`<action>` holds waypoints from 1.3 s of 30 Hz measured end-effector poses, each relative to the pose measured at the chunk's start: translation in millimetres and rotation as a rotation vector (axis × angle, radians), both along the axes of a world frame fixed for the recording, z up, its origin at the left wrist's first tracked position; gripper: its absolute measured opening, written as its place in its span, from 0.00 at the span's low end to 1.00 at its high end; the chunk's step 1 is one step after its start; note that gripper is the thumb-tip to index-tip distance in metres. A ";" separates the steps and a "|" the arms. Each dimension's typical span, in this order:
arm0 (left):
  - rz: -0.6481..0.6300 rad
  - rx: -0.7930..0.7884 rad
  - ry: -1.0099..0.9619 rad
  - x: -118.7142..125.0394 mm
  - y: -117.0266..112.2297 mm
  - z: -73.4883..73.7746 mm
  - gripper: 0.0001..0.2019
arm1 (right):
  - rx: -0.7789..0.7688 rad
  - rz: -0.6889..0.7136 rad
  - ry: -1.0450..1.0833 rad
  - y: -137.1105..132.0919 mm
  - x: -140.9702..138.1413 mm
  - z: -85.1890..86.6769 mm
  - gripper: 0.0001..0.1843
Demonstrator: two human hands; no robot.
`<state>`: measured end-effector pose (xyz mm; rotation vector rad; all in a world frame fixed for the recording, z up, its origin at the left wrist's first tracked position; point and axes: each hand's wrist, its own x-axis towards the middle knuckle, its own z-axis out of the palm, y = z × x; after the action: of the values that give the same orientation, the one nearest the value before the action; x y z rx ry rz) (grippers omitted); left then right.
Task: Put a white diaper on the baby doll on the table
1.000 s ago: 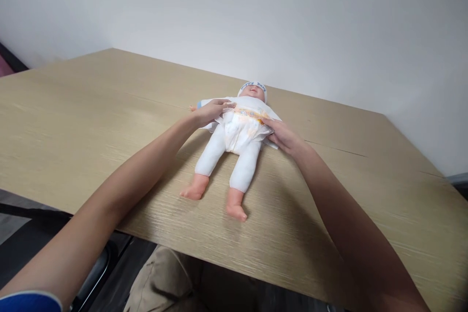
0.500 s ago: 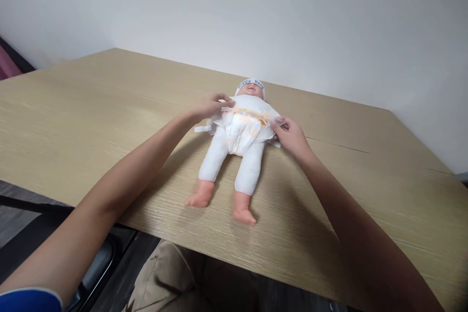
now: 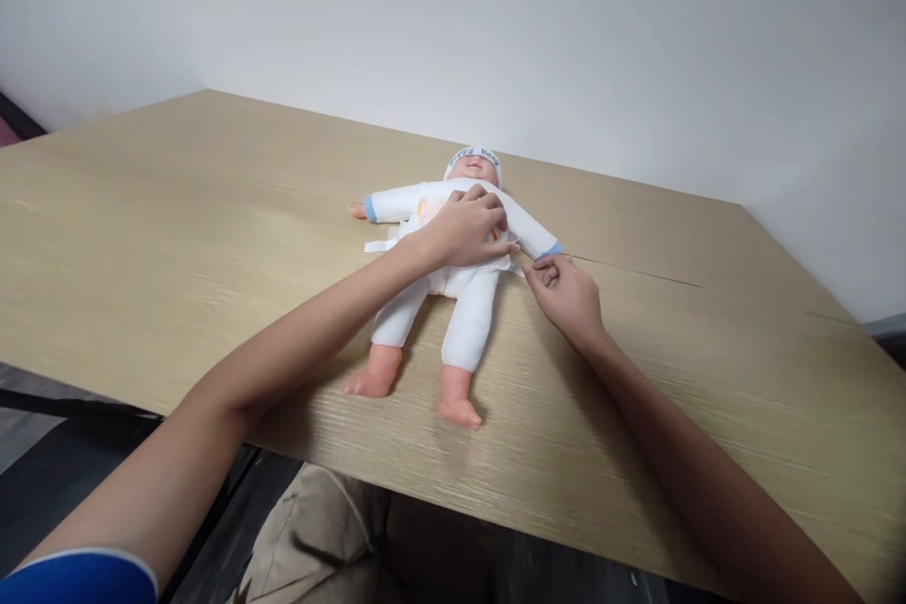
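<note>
A baby doll [image 3: 470,330] in white clothes and a lettered cap lies on its back, feet towards me. Around its hips is a white diaper [image 3: 443,282]. My left hand [image 3: 471,228] reaches across the doll's belly, its bent fingers gripping the diaper's front edge on the right side; the palm hides most of the front panel. Beside that hip, my right hand [image 3: 566,297] pinches the diaper's side tab, close to the doll's blue cuff [image 3: 550,250]. On the left a white fastening tab [image 3: 380,246] sticks out loose over the table.
The doll lies on a wood-grain table [image 3: 176,245] with a thin seam running across it. A pale wall [image 3: 453,28] rises behind the far edge. Below the near edge are my knees in beige trousers [image 3: 311,528], with a dark chair at the left.
My left hand has let go of the diaper's left side and crossed to its right side. My right hand has moved slightly down and outward, at the tab. The doll's arms are now uncovered.
</note>
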<state>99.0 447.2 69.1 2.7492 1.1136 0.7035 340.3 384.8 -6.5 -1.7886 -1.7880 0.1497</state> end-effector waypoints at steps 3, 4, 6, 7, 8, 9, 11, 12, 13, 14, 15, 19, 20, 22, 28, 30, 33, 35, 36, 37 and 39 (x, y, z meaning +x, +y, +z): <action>0.012 -0.008 0.007 -2.7 4.9 -5.7 0.22 | -0.033 -0.012 0.018 3.8 -2.0 1.0 0.14; 0.010 -0.010 0.006 -4.1 5.7 -6.4 0.23 | -0.046 -0.010 0.020 4.7 -2.6 1.5 0.14; 0.009 -0.014 0.002 -6.0 6.0 -6.7 0.25 | -0.081 -0.016 0.032 6.5 -3.4 2.8 0.15; 0.009 -0.016 0.000 -6.5 5.8 -6.6 0.25 | -0.103 -0.022 0.041 7.6 -3.4 3.5 0.15; 0.008 -0.019 -0.002 -6.7 5.5 -6.5 0.25 | -0.129 -0.027 0.053 8.9 -3.3 4.5 0.16; 0.009 -0.022 -0.002 -6.7 5.2 -6.3 0.25 | -0.156 -0.033 0.066 10.5 -2.9 5.5 0.17; 0.011 -0.028 -0.001 -6.6 5.1 -6.4 0.26 | -0.212 -0.040 0.095 14.0 -2.3 7.5 0.18; 0.011 -0.029 0.000 -6.6 5.1 -6.6 0.26 | -0.237 -0.042 0.110 15.7 -2.0 8.3 0.18; 0.011 -0.029 0.000 -6.7 5.3 -6.9 0.27 | -0.255 -0.042 0.122 17.1 -1.9 8.9 0.18; 0.010 -0.028 0.000 -6.8 5.4 -7.3 0.27 | -0.268 -0.038 0.133 18.0 -2.0 9.3 0.17; 0.010 -0.028 -0.002 -7.0 5.5 -7.6 0.27 | -0.274 -0.030 0.144 18.4 -2.0 9.5 0.17; 0.014 -0.031 0.007 -7.6 4.1 -7.6 0.29 | -0.266 0.057 0.224 13.4 -0.7 12.8 0.19; 0.017 -0.033 0.009 -7.7 3.2 -7.2 0.29 | -0.265 0.091 0.260 11.2 0.5 15.1 0.20; 0.023 -0.038 0.007 -7.8 1.5 -6.4 0.29 | -0.266 0.153 0.334 7.5 3.1 22.3 0.23; 0.041 -0.035 0.014 -3.8 0.9 -8.7 0.28 | -0.250 0.291 0.533 16.3 -6.3 49.4 0.23; 0.039 -0.037 0.011 -2.6 2.5 -9.4 0.29 | -0.250 0.336 0.580 26.2 -19.3 54.0 0.23; -0.030 -0.083 -0.057 -8.2 5.0 -6.1 0.34 | -0.249 0.348 0.593 40.8 -42.7 54.6 0.23; -0.159 -0.146 -0.167 -20.3 6.4 -2.4 0.38 | -0.243 0.326 0.598 45.6 -56.5 52.2 0.21; -0.228 -0.177 -0.241 -28.9 6.7 -1.2 0.37 | -0.235 0.311 0.604 45.6 -61.9 50.7 0.20; -0.282 -0.201 -0.313 -38.9 6.6 -1.1 0.35 | -0.223 0.298 0.610 43.7 -66.1 49.1 0.19; -0.317 -0.222 -0.407 -61.8 4.8 -5.0 0.29 | -0.158 0.288 0.605 34.4 -71.2 46.5 0.19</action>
<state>37.2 452.1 64.1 2.3688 0.6134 0.9662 269.1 419.2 40.0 -1.3664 -1.5927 0.8701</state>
